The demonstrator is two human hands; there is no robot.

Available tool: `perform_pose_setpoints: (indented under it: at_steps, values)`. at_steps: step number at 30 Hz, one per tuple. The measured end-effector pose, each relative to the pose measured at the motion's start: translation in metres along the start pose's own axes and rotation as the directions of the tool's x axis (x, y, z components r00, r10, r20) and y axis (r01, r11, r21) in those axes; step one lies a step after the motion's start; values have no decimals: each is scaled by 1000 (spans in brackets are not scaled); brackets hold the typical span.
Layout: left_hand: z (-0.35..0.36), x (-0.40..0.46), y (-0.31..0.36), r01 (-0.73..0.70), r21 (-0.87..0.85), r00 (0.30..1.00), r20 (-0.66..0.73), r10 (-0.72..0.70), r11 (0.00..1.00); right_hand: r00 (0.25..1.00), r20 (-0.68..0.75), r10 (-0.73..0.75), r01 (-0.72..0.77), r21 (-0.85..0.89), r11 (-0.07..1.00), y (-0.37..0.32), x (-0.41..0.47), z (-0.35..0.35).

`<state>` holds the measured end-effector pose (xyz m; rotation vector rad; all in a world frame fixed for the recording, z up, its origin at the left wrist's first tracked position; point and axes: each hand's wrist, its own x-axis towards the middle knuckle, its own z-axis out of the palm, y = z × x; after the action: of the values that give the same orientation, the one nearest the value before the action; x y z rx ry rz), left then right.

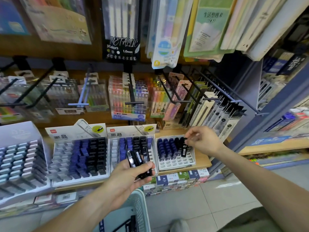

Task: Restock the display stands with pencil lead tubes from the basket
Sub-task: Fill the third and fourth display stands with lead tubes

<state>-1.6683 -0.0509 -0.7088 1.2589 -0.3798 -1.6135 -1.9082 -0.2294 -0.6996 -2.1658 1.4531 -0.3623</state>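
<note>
My left hand (127, 176) holds a bundle of black pencil lead tubes (139, 160) in front of the middle display stand (113, 158). My right hand (203, 141) pinches the top of one black tube (184, 149), which stands upright in the right display stand (177, 164) beside rows of blue and black tubes. The left display stand (57, 158) is partly filled with blue and black tubes. A pale teal basket (138, 213) sits low at the bottom centre, below my left wrist, with a few dark tubes inside.
Another white stand of grey-capped items (21, 158) is at far left. Pen packs hang on hooks (133, 97) above the shelf. Small boxes (180, 178) are stacked under the shelf edge. A blue shelving unit (275, 114) stands at right; tiled floor lies below.
</note>
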Motion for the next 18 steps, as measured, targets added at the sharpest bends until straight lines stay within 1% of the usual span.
perform_pose_setpoints:
  at_steps: [2,5,11,15,18]
  values:
    - [3,4,-4,10,9,1000,5,-10,1000,1000,6,3,-3,-50,999,14,-1,0]
    - [8,11,-9,29,13,1000,7,-29,999,999,27,22,-17,-172,985,32,-2,5]
    - [18,22,-17,58,-2,998,21,-58,998,1000,-26,3,-12,-352,936,52,3,18]
    - [24,24,-19,75,-16,997,17,-75,997,998,-56,22,-39,-337,941,54,6,20]
    - [26,26,-20,73,-14,997,20,-73,997,999,-35,36,-45,-287,957,53,7,22]
